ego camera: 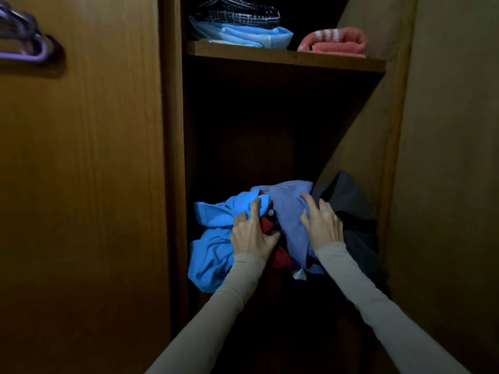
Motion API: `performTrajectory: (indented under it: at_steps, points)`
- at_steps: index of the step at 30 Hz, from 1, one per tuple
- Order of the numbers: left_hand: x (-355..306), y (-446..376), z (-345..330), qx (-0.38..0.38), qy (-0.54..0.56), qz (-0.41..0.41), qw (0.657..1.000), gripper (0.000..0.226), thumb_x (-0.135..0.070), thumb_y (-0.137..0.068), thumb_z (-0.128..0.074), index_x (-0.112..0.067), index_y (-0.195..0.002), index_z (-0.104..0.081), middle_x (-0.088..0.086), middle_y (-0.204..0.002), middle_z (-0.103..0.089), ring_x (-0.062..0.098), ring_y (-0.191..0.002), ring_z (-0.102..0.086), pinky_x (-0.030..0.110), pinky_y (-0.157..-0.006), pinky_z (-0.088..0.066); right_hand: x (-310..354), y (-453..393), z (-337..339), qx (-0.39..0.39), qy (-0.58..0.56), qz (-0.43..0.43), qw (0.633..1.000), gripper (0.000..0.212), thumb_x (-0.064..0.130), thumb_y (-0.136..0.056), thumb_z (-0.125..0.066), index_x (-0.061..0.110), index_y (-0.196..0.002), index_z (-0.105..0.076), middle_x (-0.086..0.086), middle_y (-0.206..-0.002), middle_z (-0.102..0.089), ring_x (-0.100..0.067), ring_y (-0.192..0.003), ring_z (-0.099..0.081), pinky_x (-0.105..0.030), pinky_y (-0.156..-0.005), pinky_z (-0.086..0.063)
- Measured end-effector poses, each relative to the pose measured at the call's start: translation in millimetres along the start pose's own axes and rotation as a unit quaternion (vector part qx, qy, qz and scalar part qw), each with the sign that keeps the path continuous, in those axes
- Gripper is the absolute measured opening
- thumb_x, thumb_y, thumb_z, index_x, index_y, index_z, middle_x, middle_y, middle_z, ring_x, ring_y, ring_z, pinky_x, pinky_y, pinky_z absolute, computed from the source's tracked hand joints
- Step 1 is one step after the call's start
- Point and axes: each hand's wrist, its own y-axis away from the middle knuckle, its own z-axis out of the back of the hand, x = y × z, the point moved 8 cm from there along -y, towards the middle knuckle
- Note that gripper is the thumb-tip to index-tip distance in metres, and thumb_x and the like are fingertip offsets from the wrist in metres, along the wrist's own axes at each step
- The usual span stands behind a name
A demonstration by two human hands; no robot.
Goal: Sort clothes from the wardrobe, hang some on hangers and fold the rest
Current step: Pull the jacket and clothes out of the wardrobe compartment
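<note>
A loose heap of clothes lies on the lower wardrobe shelf. It holds a bright blue garment on the left, a red piece in the middle, a pale purple-blue shirt and dark grey clothing on the right. My left hand lies on the bright blue garment, fingers curled into its cloth next to the red piece. My right hand rests on the purple-blue shirt with its fingers spread. Purple hangers hang at the upper left on the wardrobe door.
The upper shelf carries folded light blue cloth, a dark checked item on top of it, and a rolled pink towel. A closed wooden door stands left; the open door panel right.
</note>
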Motion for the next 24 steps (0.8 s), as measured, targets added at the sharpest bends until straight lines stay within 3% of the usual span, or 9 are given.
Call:
performTrajectory:
  at_steps: [4, 10, 24]
  points:
    - [8.2, 25.0, 30.2, -0.023, 0.058, -0.01, 0.998, 0.079, -0.036, -0.068, -0.072, -0.026, -0.138, -0.037, 0.011, -0.11, -0.058, 0.028, -0.106, -0.053, 0.036, -0.084, -0.044, 23.1, 20.2, 33.4, -0.034, 0.011, 0.024, 0.999, 0.043, -0.005, -0.045, -0.083, 0.005, -0.084, -0.068, -0.013, -0.057, -0.049, -0.029, -0.049, -0.055, -0.026, -0.034, -0.039]
    - [19.0, 67.4, 80.5, -0.044, 0.136, -0.019, 0.99, 0.076, -0.03, -0.064, -0.077, -0.022, -0.132, -0.045, 0.01, -0.11, -0.06, 0.028, -0.105, -0.054, 0.034, -0.09, -0.042, 61.1, 51.6, 86.7, -0.078, 0.005, 0.045, 0.996, 0.039, -0.005, -0.047, -0.082, 0.004, -0.082, -0.066, -0.012, -0.059, -0.053, -0.028, -0.053, -0.058, -0.024, -0.039, -0.042]
    - [44.9, 148.8, 160.7, -0.033, 0.103, -0.023, 0.994, 0.072, -0.032, -0.067, -0.075, -0.026, -0.133, -0.045, 0.009, -0.114, -0.058, 0.025, -0.108, -0.052, 0.031, -0.088, -0.041, 123.1, 124.7, 144.3, -0.114, 0.011, 0.057, 0.992, 0.043, -0.002, -0.044, -0.085, 0.003, -0.083, -0.068, -0.012, -0.059, -0.053, -0.027, -0.052, -0.057, -0.024, -0.038, -0.043]
